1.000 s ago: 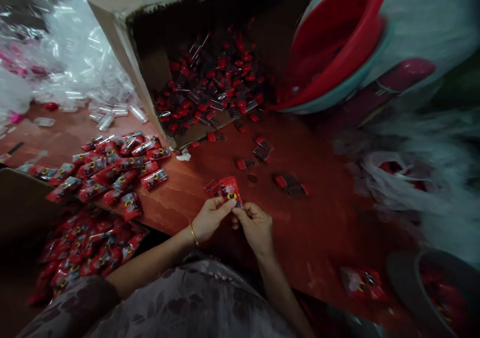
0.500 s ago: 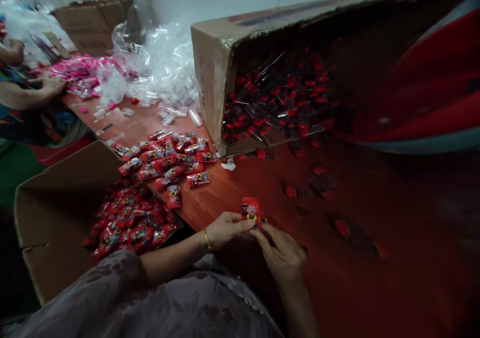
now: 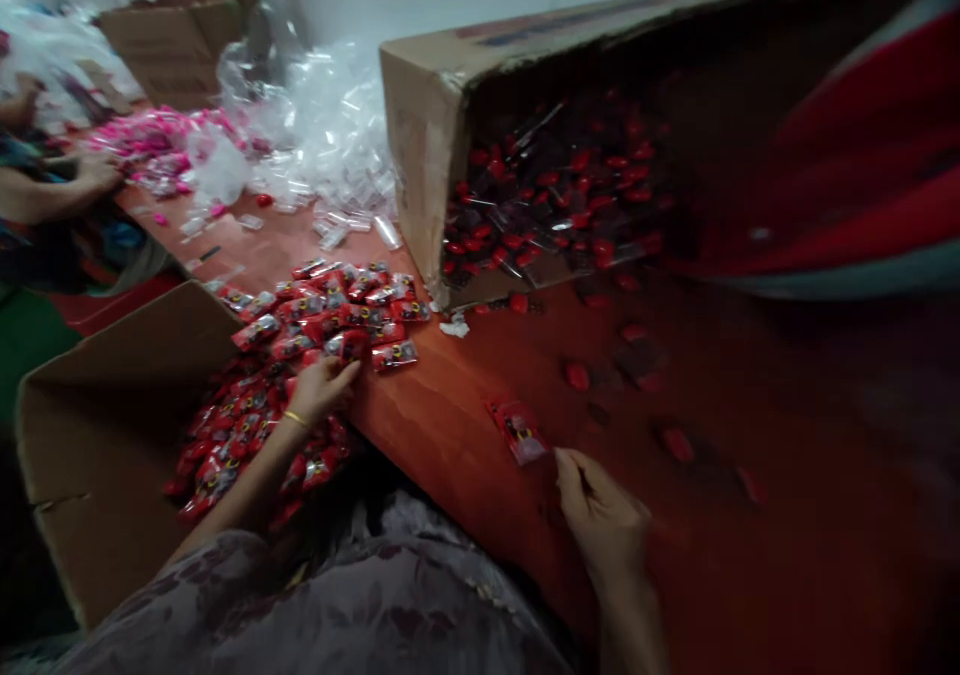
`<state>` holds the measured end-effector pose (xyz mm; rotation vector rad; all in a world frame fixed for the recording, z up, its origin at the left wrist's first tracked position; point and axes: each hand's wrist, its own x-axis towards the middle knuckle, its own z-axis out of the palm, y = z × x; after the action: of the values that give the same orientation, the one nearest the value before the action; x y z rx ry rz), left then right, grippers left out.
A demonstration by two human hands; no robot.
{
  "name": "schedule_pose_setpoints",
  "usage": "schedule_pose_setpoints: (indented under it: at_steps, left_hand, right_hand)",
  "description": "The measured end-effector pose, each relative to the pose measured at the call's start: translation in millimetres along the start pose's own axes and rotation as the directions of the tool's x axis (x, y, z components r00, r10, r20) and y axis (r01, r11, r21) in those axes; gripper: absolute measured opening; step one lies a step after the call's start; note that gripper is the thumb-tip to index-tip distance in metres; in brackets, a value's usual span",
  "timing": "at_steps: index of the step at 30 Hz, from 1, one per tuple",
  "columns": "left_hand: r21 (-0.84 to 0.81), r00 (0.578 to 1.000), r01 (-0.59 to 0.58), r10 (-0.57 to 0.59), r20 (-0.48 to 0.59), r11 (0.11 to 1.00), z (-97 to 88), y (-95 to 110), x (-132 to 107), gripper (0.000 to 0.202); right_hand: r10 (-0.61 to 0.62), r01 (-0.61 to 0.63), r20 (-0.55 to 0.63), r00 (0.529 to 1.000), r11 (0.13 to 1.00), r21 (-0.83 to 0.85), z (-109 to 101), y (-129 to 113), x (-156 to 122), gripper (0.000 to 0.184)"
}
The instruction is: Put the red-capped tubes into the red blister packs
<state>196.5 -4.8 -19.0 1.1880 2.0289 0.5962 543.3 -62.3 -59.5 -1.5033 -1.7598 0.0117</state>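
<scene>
My left hand (image 3: pixel 322 390), wearing a gold bangle, is at the near edge of a pile of small red printed packets (image 3: pixel 307 305). Its fingers are closed on a red packet (image 3: pixel 349 344), partly hidden against the pile. To the right, my right hand (image 3: pixel 600 510) is closed in a pinch at the clear corner of another red packet (image 3: pixel 519 431), low over the red-brown table (image 3: pixel 435 425). Blur makes the exact contact at its fingertips hard to see.
An open carton (image 3: pixel 60 435) at the left holds many red packets. A larger carton (image 3: pixel 424 155) lies on its side with red-capped clear pieces (image 3: pixel 570 195). Clear plastic parts (image 3: pixel 337 125) and pink pieces (image 3: pixel 150 140) lie behind, near another person's hand (image 3: pixel 94 170).
My left hand has moved left from the middle of the table to the packet pile. My right hand has shifted slightly right, and the hands are now apart. The view is slightly blurred.
</scene>
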Motion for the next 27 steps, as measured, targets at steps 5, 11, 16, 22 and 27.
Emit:
schedule_pose_setpoints:
  at_steps: [5, 11, 16, 22, 27]
  left_hand:
    - [0.628, 0.952, -0.054, 0.229, -0.201, 0.776, -7.5, 17, -11, 0.054]
    - [0.648, 0.782, -0.194, 0.515, -0.351, 0.737, 9.1, 49, -22, 0.049]
    - [0.495, 0.684, -0.671, 0.718, 0.128, 0.552, 75.2, 82, -24, 0.031]
    - [0.391, 0.488, -0.846, 0.821, 0.296, 0.362, 137.3, 112, -44, 0.03]
    - [0.398, 0.458, -0.861, 0.82, 0.342, 0.315, 156.4, 99, -51, 0.034]
  right_hand:
    - [0.146, -0.148, -0.03, 0.989, 0.985, -0.092, -17, 18, -7, 0.024]
    - [0.228, -0.278, -0.163, 0.96, 0.853, -0.441, -46, 64, -4, 0.034]
    - [0.256, -0.2, 0.008, 0.967, 0.774, -0.601, -46, 85, 30, 0.047]
    - [0.13, 0.067, 0.357, 0.925, 0.87, -0.489, -7, 76, 76, 0.047]
    - [0.112, 0.063, 0.366, 0.924, 0.898, -0.436, 3, 66, 71, 0.041]
